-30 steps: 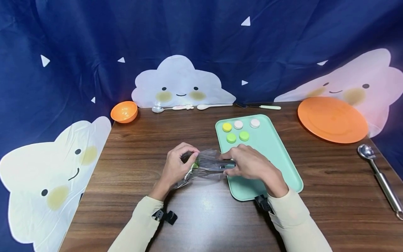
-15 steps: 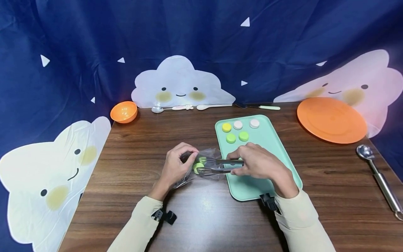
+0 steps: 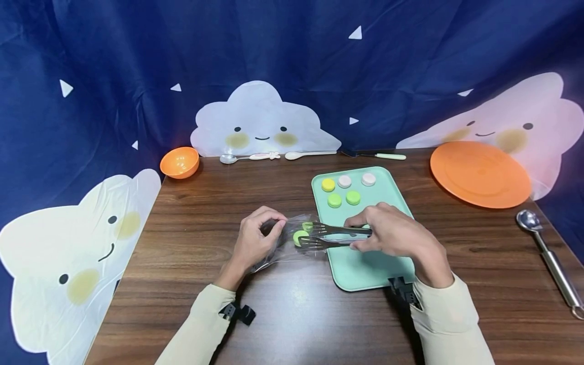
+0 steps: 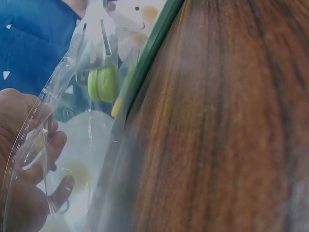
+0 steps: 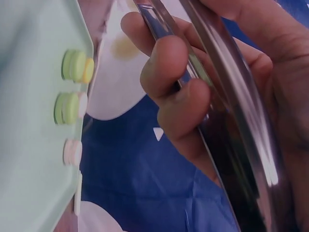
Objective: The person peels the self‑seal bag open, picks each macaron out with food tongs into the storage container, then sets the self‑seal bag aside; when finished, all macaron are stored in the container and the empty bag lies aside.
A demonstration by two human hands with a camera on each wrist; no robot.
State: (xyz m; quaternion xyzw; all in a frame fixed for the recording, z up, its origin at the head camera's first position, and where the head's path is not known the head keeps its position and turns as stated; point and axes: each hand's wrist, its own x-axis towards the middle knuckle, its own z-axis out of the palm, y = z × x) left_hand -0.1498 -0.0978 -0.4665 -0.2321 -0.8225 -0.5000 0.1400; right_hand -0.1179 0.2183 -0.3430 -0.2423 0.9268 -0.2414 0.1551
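My left hand (image 3: 256, 238) pinches a clear plastic bag (image 3: 292, 242) that lies on the wooden table (image 3: 205, 203). My right hand (image 3: 394, 234) grips metal tongs (image 3: 335, 235), whose tips clamp a yellow-green macaron (image 3: 300, 236) at the bag's mouth, by the left edge of the mint tray (image 3: 388, 213). In the left wrist view the macaron (image 4: 103, 83) shows through the bag (image 4: 58, 111) between the tong tips. In the right wrist view my fingers (image 5: 178, 92) wrap the tongs (image 5: 231, 116).
Several macarons (image 3: 344, 188) sit at the tray's far end. An orange bowl (image 3: 180, 161) stands far left, an orange plate (image 3: 480, 173) far right. A scoop (image 3: 549, 258) lies at the right edge; spoons (image 3: 274, 155) and a knife (image 3: 383, 155) line the back.
My right hand has drawn the tongs to the right, pulling the yellow-green macaron out toward the bag's mouth. The left hand has kept its pinch on the bag.
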